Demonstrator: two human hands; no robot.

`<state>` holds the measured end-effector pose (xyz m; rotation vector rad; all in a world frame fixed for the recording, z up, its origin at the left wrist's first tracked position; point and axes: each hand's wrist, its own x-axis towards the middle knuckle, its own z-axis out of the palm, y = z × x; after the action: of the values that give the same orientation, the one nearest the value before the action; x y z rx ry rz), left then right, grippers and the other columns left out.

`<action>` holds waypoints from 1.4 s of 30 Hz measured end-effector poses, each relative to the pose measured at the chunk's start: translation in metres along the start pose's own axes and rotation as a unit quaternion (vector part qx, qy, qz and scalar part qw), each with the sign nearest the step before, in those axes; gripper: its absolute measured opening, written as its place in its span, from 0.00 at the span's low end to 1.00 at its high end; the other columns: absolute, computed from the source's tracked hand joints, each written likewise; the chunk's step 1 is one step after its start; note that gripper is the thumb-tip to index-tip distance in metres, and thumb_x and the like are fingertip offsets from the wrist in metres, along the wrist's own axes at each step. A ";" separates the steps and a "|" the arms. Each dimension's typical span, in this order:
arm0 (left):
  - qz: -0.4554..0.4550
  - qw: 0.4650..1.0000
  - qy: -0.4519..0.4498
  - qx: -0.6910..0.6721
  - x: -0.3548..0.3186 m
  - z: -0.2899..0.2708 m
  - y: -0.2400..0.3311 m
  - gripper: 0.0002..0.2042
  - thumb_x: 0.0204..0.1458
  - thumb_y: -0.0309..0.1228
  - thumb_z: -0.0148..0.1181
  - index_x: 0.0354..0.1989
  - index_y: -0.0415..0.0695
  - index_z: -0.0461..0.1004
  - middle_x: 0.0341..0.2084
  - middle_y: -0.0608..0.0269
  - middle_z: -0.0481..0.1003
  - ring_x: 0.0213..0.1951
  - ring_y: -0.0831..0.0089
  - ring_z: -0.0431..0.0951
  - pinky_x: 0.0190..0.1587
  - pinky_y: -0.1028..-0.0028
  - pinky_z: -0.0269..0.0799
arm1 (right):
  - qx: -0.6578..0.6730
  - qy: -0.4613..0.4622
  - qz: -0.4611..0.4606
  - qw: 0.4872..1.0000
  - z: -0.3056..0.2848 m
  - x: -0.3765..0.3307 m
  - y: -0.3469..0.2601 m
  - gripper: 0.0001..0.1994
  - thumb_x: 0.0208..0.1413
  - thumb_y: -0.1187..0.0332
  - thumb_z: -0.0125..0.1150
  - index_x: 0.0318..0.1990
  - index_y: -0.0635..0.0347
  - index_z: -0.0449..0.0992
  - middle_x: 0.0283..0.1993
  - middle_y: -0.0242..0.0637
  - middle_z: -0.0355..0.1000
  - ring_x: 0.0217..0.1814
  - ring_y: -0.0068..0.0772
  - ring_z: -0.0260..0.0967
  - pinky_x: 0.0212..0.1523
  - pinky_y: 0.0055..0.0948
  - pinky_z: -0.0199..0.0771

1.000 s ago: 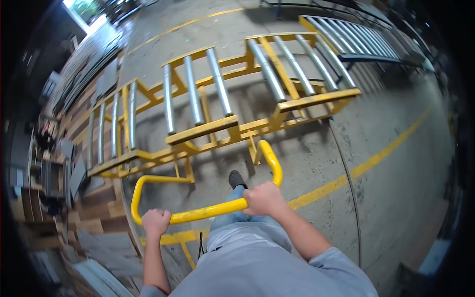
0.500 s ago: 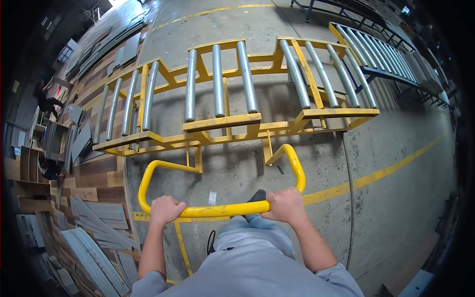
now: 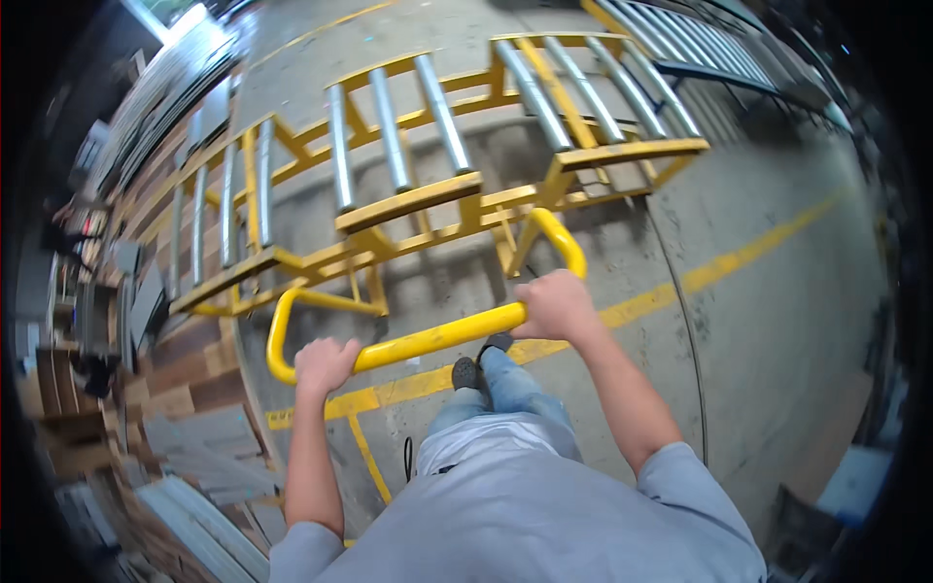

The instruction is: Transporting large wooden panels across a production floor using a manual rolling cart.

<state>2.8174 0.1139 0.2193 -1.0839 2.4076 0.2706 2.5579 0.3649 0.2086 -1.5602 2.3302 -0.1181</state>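
Both my hands grip the yellow tubular push handle (image 3: pixel 442 336) of a roller cart. My left hand (image 3: pixel 327 365) wraps round the bar near its left bend. Round the right end, close to the other bend, my right hand (image 3: pixel 555 309) is closed. Beyond the handle stands the yellow cart frame (image 3: pixel 408 201), with silver rollers (image 3: pixel 391 131) set in separate raised and lowered sections. My arms reach forward, and the handle slants up toward the right. My fingers curl under the bar and are partly hidden.
A blue-framed roller conveyor (image 3: pixel 695 44) stands at the far right. Yellow floor lines (image 3: pixel 719 272) cross the concrete, and a dark seam (image 3: pixel 688 340) runs along it. Grey panels (image 3: pixel 209 447) lie on wood-patterned flooring at left. A blurred person (image 3: pixel 66 238) is at the far left.
The cart and handle have moved away from my body and swung, the right side going farther forward. My arms are more stretched out, and both my shoes now show.
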 end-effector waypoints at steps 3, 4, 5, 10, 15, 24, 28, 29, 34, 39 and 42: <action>0.017 1.000 0.022 0.012 0.005 0.019 -0.010 0.24 0.47 0.46 0.40 0.24 0.39 0.78 0.27 0.41 0.75 0.33 0.44 0.75 0.40 0.55 0.70 | 0.032 0.013 -0.023 0.999 0.006 0.000 0.008 0.18 0.29 0.49 0.65 0.22 0.53 0.75 0.20 0.37 0.72 0.24 0.41 0.72 0.26 0.38 0.71; 0.050 0.998 0.030 0.035 0.008 0.025 -0.021 0.24 0.48 0.47 0.40 0.25 0.40 0.78 0.27 0.42 0.75 0.33 0.45 0.75 0.40 0.56 0.70 | 0.043 0.008 -0.030 0.999 0.002 0.000 0.008 0.18 0.29 0.49 0.65 0.22 0.54 0.75 0.19 0.37 0.72 0.24 0.41 0.72 0.26 0.38 0.71; 0.051 0.997 0.026 0.042 0.013 0.029 -0.024 0.24 0.48 0.47 0.40 0.26 0.41 0.78 0.26 0.43 0.75 0.33 0.45 0.75 0.40 0.56 0.70 | 0.051 0.017 -0.042 0.998 0.006 0.001 0.013 0.18 0.29 0.49 0.65 0.22 0.54 0.74 0.19 0.37 0.72 0.24 0.41 0.72 0.25 0.38 0.71; 0.097 0.973 0.111 -0.180 0.000 0.012 0.063 0.13 0.47 0.38 0.52 0.28 0.41 0.77 0.24 0.51 0.76 0.32 0.55 0.77 0.36 0.64 0.70 | 0.108 0.191 -0.165 0.962 0.036 -0.003 0.042 0.18 0.34 0.48 0.64 0.20 0.53 0.70 0.23 0.33 0.70 0.26 0.38 0.70 0.29 0.34 0.69; 0.367 0.920 0.091 -0.102 -0.016 -0.003 0.250 0.26 0.41 0.37 0.61 0.52 0.43 0.66 0.36 0.54 0.70 0.38 0.55 0.73 0.39 0.64 0.70 | 0.288 0.445 -0.193 0.826 0.021 -0.012 0.088 0.14 0.40 0.55 0.63 0.22 0.54 0.70 0.25 0.34 0.68 0.28 0.37 0.69 0.29 0.36 0.67; 0.224 0.960 0.098 0.132 -0.011 -0.014 0.367 0.33 0.42 0.31 0.59 0.61 0.53 0.57 0.33 0.54 0.69 0.28 0.53 0.74 0.29 0.59 0.70 | 0.454 0.331 0.319 0.764 0.059 -0.206 0.349 0.10 0.47 0.60 0.60 0.27 0.58 0.76 0.31 0.39 0.72 0.34 0.40 0.71 0.34 0.34 0.70; 0.199 0.964 0.119 0.133 -0.014 -0.015 0.377 0.34 0.41 0.29 0.58 0.61 0.55 0.56 0.31 0.55 0.69 0.28 0.54 0.74 0.28 0.59 0.70 | 0.488 0.298 0.347 0.743 0.026 -0.231 0.434 0.12 0.47 0.59 0.59 0.28 0.59 0.76 0.31 0.40 0.72 0.35 0.41 0.71 0.36 0.33 0.71; 0.193 0.965 0.117 0.129 -0.014 -0.016 0.378 0.34 0.41 0.29 0.57 0.62 0.56 0.56 0.31 0.55 0.69 0.28 0.54 0.74 0.28 0.59 0.70 | 0.485 0.291 0.336 0.753 0.017 -0.225 0.455 0.12 0.47 0.59 0.59 0.28 0.59 0.76 0.31 0.40 0.72 0.35 0.41 0.71 0.36 0.33 0.71; 0.054 0.986 0.103 0.115 -0.023 -0.022 0.410 0.35 0.39 0.26 0.59 0.61 0.52 0.56 0.32 0.52 0.69 0.33 0.51 0.73 0.32 0.58 0.68 | 0.480 0.208 0.238 0.818 -0.024 -0.184 0.555 0.13 0.48 0.58 0.58 0.30 0.60 0.76 0.32 0.43 0.72 0.37 0.44 0.70 0.39 0.35 0.70; -0.291 0.948 0.039 0.126 0.022 0.008 0.436 0.24 0.46 0.38 0.58 0.53 0.48 0.64 0.39 0.52 0.72 0.40 0.52 0.74 0.43 0.57 0.68 | 0.508 0.107 0.224 0.825 -0.030 -0.200 0.684 0.14 0.49 0.58 0.58 0.33 0.61 0.76 0.33 0.44 0.73 0.37 0.42 0.71 0.38 0.34 0.70; -0.471 0.876 -0.038 0.102 0.122 0.019 0.512 0.31 0.48 0.49 0.56 0.54 0.40 0.62 0.46 0.54 0.71 0.54 0.58 0.68 0.53 0.59 0.63 | 0.496 0.054 0.365 0.786 0.013 -0.267 0.785 0.14 0.49 0.58 0.58 0.32 0.61 0.78 0.31 0.45 0.75 0.34 0.42 0.73 0.37 0.34 0.71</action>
<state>2.3723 0.3827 0.1322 -1.9152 1.5298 -0.2670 1.9598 0.9206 0.0607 -0.1209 2.1309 -1.0426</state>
